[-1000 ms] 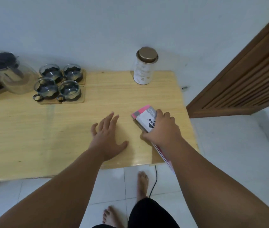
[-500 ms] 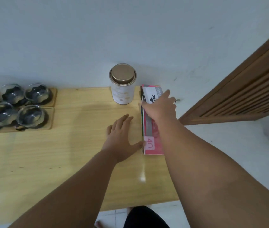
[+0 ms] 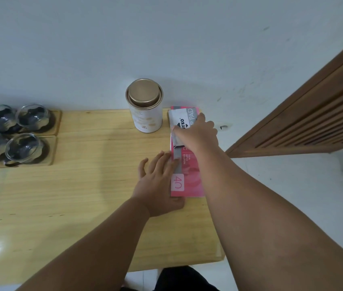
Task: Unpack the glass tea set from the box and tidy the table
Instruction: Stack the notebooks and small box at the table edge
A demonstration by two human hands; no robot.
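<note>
Cups [image 3: 23,147], four of clear glass, sit in a two-by-two cluster at the far left edge of view, each on one of the wooden coasters [image 3: 53,150], toward the back of the table [image 3: 82,206], which is light wood. Middle of the table is bare wood with some glare near the front left. Tin [image 3: 145,110], white with a gold lid, stands upright at the back edge against the wall [image 3: 166,38]. Left hand [image 3: 158,185] lies flat on the tabletop, fingers straight and slightly spread, fingertips against the left edge of the pink pad [image 3: 189,175] and thumb by its near corner, gripping nothing. The pad lies flat along the right side of the table, its far end at the back edge just beside the tin. A white-and-grey packet [image 3: 180,120] sits on the pad's far end. Right hand [image 3: 197,135] reaches over it, thumb on its left edge and fingers curled over the right side, holding it. Hands are apart, the right farther back. Brown slatted door [image 3: 313,118] and white floor [image 3: 292,185] fill the right.
</note>
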